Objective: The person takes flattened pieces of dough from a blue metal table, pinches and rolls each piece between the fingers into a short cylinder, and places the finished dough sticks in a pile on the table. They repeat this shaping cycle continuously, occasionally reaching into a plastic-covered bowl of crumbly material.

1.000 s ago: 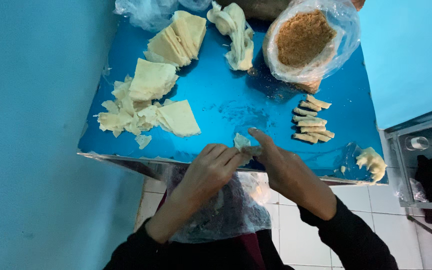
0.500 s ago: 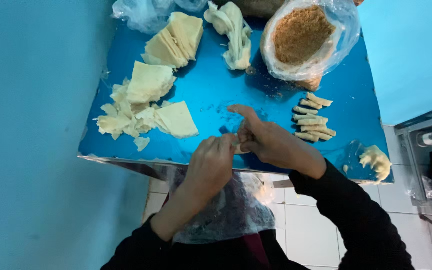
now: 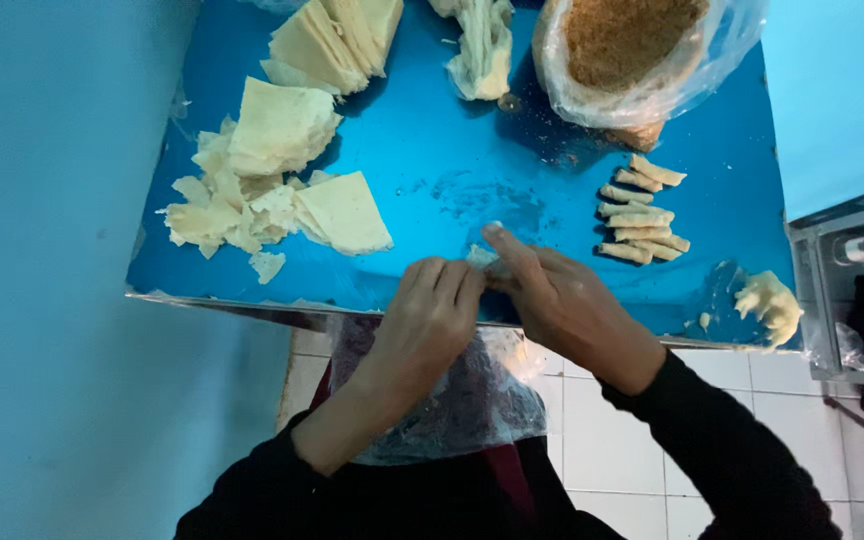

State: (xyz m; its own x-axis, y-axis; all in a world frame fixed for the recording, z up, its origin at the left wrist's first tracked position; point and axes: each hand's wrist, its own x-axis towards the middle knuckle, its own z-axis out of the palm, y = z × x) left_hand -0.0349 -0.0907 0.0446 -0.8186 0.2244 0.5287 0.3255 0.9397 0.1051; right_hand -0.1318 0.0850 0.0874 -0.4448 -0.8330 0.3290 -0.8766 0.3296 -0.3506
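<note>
Hands [image 3: 497, 300] closer together, wrapper [image 3: 482, 256] still pinched

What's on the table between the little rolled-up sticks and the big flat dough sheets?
In the head view, only bare blue tabletop lies between the rolled sticks and the triangular dough sheet, apart from faint smears.

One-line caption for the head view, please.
Left hand and right hand pinch a small pastry piece over a blue table.
</note>
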